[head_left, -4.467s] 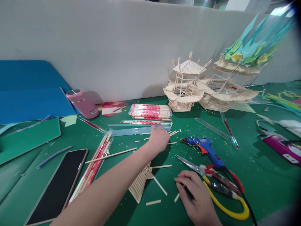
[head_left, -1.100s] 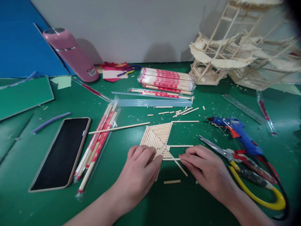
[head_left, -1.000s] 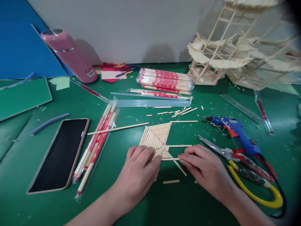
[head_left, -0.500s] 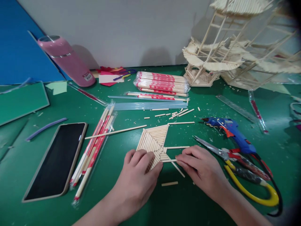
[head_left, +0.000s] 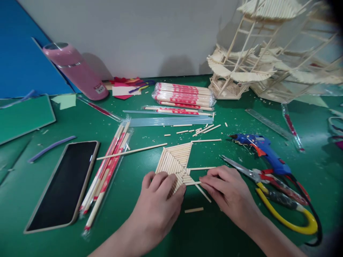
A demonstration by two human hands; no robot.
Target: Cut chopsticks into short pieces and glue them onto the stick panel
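1. The left hand (head_left: pixel 158 203) presses flat on the stick panel (head_left: pixel 175 160), which lies on the green counter (head_left: pixel 227 232).
2. The right hand (head_left: pixel 230 194) pinches a thin stick (head_left: pixel 191 183) at the panel's edge.
3. A plastic bag (head_left: pixel 183 95) holds wrapped chopsticks.

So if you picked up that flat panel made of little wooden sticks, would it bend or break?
The stick panel probably stays stiff, since its sticks lie packed side by side. It looks light. The ends jutting out beside the right hand might snap off.

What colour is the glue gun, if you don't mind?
The glue gun is blue with an orange trigger, in the head view.
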